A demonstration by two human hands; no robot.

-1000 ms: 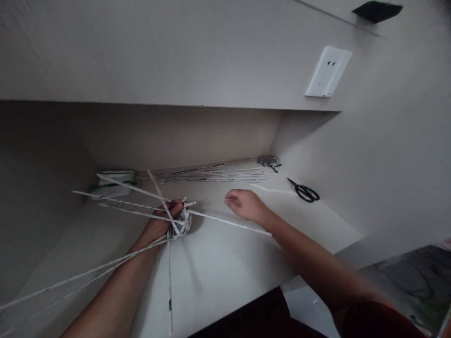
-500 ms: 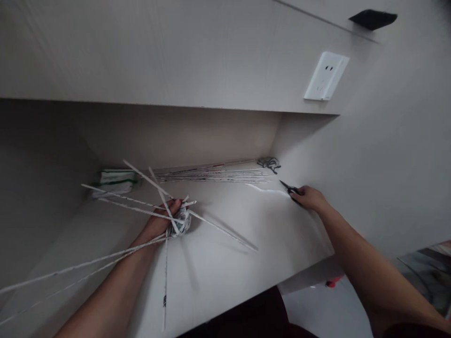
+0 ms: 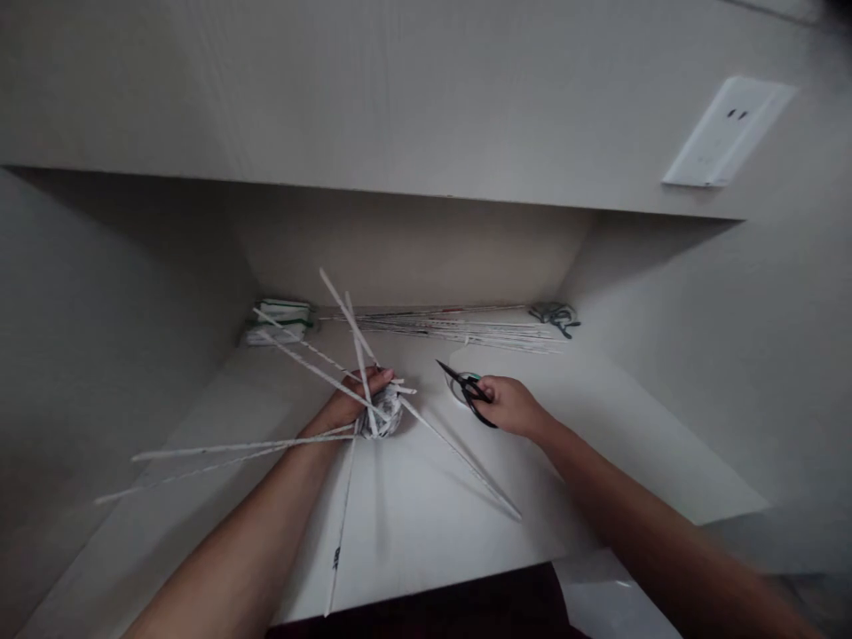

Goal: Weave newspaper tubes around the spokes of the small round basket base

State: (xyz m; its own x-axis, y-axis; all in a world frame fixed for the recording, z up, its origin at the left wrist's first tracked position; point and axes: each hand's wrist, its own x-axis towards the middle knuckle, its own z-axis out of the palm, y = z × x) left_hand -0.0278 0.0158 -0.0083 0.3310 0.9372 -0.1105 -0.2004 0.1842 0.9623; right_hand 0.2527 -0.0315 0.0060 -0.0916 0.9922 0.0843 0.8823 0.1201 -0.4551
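Note:
My left hand is closed around the side of a small woven paper basket, made of rolled newspaper strips. Long loose paper strips stick out of it in several directions. To the right, my right hand grips black-handled scissors, their blades pointing up and left towards the basket, a short gap apart from it. A pale ring with a bit of green shows behind the scissors; I cannot tell whether the hand holds it as well.
Rolled paper sticks lie in a bundle along the back of the white shelf. Dark clips sit at their right end, a white and green folded packet at the left. Side walls enclose the recess; a wall socket is above right.
My right hand has brought the scissors leftwards from the right side of the shelf, close to the basket. The left hand still holds the basket. The view has turned left.

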